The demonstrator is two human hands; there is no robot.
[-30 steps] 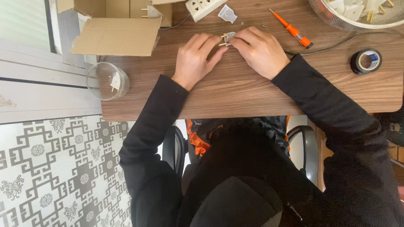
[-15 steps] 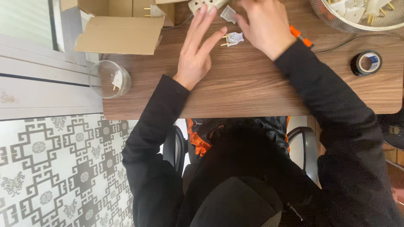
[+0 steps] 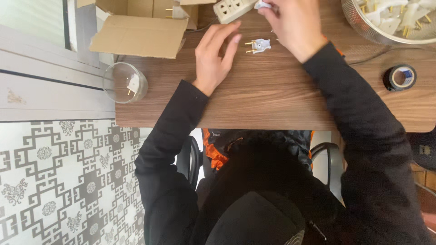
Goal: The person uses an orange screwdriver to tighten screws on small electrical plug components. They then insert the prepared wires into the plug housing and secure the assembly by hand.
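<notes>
A person in black sleeves sits at a wooden table (image 3: 272, 100), seen from above. A small white plug half (image 3: 260, 45) with two brass prongs lies flat on the table and serves as the landmark here; its prongs point left.

The left hand (image 3: 213, 56) rests just left of the plug, palm down, fingers stretched out and loosely spread, holding nothing. Its fingertips lie close beside the prongs; whether they touch cannot be told.

The right hand (image 3: 293, 25) is just above and right of the plug, fingers curled around a small white piece (image 3: 262, 4) at the fingertips near the frame's top edge. Most of that piece is hidden.

A white power strip (image 3: 234, 8) lies above the plug, to its left. An open cardboard box (image 3: 136, 34) sits farther left. A clear glass cup (image 3: 125, 82) with a small white part inside stands far left and lower, near the table corner. A metal mesh bowl (image 3: 363, 29) of white plug parts is to the upper right, and a roll of black tape (image 3: 399, 77) lies far right.
</notes>
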